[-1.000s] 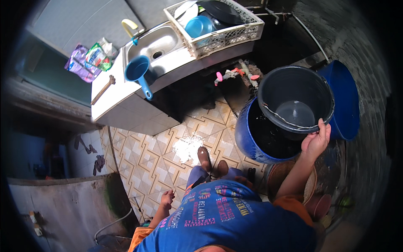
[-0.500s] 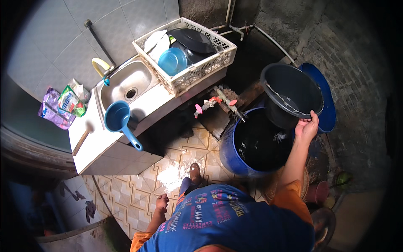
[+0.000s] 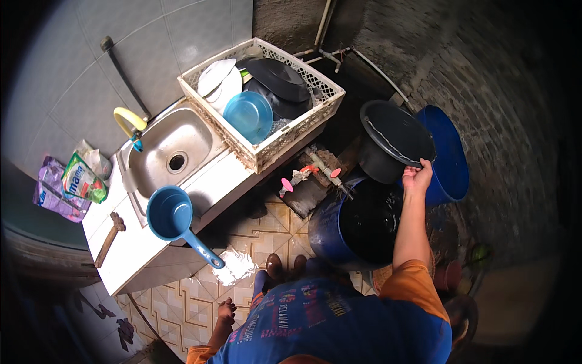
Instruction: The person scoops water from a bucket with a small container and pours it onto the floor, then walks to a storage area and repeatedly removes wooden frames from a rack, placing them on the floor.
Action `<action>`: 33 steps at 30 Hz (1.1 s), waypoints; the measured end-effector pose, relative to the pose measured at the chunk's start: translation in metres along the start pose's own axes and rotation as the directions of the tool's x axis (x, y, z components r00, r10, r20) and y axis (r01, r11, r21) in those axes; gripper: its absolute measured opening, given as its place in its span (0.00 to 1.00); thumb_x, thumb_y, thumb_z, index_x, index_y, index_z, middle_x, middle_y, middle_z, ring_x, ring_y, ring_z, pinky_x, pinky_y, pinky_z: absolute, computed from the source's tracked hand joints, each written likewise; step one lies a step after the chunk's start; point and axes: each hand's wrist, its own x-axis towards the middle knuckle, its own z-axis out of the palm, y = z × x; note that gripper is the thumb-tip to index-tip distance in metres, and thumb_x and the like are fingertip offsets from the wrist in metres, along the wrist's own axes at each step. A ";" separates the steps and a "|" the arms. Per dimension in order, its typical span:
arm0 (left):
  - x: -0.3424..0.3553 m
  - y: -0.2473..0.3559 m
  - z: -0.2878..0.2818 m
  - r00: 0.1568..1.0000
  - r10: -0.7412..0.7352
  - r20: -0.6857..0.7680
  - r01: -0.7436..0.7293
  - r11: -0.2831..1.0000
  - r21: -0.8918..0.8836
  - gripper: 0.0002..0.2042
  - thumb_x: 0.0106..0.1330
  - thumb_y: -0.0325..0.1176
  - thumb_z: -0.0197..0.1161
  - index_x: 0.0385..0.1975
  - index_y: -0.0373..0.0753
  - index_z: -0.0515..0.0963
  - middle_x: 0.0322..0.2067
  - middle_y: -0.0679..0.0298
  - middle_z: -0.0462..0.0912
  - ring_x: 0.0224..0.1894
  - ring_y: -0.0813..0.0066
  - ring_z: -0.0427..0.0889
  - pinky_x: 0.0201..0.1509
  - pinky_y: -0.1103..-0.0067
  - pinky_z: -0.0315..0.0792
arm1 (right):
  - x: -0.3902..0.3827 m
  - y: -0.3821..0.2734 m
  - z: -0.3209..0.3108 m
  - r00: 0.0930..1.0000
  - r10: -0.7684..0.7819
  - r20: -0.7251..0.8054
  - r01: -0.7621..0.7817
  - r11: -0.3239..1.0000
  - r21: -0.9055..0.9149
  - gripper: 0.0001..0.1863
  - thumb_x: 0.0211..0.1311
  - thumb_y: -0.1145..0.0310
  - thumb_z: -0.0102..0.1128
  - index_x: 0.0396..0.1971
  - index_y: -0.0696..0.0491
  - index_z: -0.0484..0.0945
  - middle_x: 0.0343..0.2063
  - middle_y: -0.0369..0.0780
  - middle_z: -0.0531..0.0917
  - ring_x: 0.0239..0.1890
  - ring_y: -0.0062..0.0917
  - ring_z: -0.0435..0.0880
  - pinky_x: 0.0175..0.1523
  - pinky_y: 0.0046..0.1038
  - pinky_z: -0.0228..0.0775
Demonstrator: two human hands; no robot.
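Observation:
My right hand (image 3: 417, 176) is shut on the near rim of a dark grey bucket (image 3: 388, 136), which is tilted above the back of an open blue drum (image 3: 327, 221) holding dark water. A second blue tub (image 3: 448, 161) stands behind the bucket at the right. My left hand (image 3: 226, 310) hangs low beside my body over the tiled floor, empty, with its fingers loosely bent and a little apart. Left of the drum are pipes and pink-handled taps (image 3: 312, 173). A blue dipper (image 3: 171, 212) rests on the counter edge, handle outward.
The counter (image 3: 106, 224) holds a steel sink (image 3: 163, 145) with yellow tap, plastic pouches (image 3: 73, 179), a wooden-handled tool (image 3: 108, 242) and a white crate (image 3: 294, 130) of dishes. A brick wall (image 3: 497, 145) curves along the right; wall pipes (image 3: 379, 73) run behind.
My right hand has moved the bucket away from my body, toward the back of the drum, and it now tilts more. The head view has shifted, bringing more of the counter and wall into sight.

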 end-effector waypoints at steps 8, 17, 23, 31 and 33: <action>-0.025 0.027 0.004 0.991 0.136 0.010 -0.136 0.991 0.012 0.22 0.61 0.49 0.56 0.49 0.43 0.69 0.51 0.58 0.75 0.54 0.60 0.74 0.54 0.61 0.60 | 0.060 0.055 -0.010 0.984 0.113 -0.135 -0.111 0.993 0.028 0.04 0.46 0.77 0.55 0.24 0.54 0.71 0.23 0.38 0.77 0.22 0.23 0.76 0.30 0.23 0.70; -0.056 0.011 -0.001 0.946 0.318 -0.059 -0.293 0.921 0.257 0.21 0.63 0.46 0.55 0.49 0.37 0.71 0.44 0.55 0.79 0.44 0.60 0.80 0.46 0.64 0.70 | 0.138 0.124 -0.056 0.948 0.232 -0.216 -0.224 0.972 0.065 0.06 0.45 0.76 0.53 0.27 0.54 0.72 0.24 0.38 0.77 0.23 0.26 0.76 0.28 0.26 0.68; -0.056 -0.020 -0.004 0.960 0.139 -0.241 -0.104 0.983 0.152 0.23 0.65 0.50 0.55 0.45 0.32 0.75 0.40 0.52 0.83 0.42 0.68 0.81 0.47 0.74 0.72 | 0.168 0.153 -0.088 0.936 0.288 -0.201 -0.276 0.957 0.087 0.07 0.44 0.76 0.53 0.27 0.54 0.73 0.27 0.40 0.79 0.27 0.28 0.79 0.32 0.26 0.71; -0.076 -0.001 0.015 0.960 0.222 -0.170 -0.214 0.975 0.065 0.25 0.64 0.49 0.58 0.48 0.31 0.73 0.43 0.49 0.80 0.46 0.61 0.79 0.49 0.69 0.72 | 0.177 0.176 -0.122 0.902 0.377 -0.211 -0.336 0.919 0.208 0.11 0.43 0.76 0.54 0.31 0.57 0.73 0.32 0.40 0.79 0.35 0.33 0.79 0.45 0.33 0.73; -0.084 0.010 0.019 0.957 0.242 -0.157 -0.226 0.967 0.115 0.25 0.64 0.48 0.58 0.49 0.30 0.72 0.45 0.48 0.79 0.48 0.59 0.78 0.51 0.69 0.72 | 0.181 0.180 -0.132 0.871 0.416 -0.260 -0.370 0.906 0.208 0.13 0.43 0.76 0.54 0.33 0.58 0.73 0.35 0.41 0.79 0.38 0.34 0.80 0.48 0.35 0.73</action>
